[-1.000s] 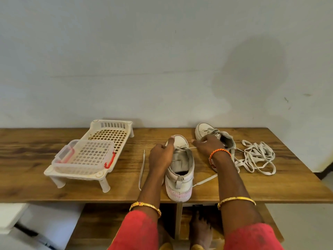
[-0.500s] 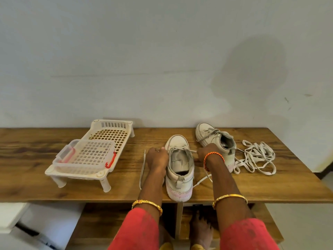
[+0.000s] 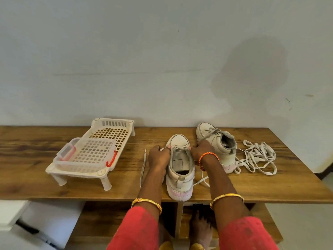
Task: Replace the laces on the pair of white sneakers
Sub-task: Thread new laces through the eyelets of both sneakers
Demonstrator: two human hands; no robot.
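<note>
Both grips are closed on the flat white lace of the near white leather sneaker, left hand and right hand pinching it either side; limp and light, it is probably best held near its tips.

- Your left hand: fingers curled, thumb and forefinger pinched together at the fingertips, back of the hand up.
- Your right hand: same pose, mirrored, fingers curled into a pinch.
- Both forearms reach forward side by side, wrists low, hands near each other but apart.
</note>
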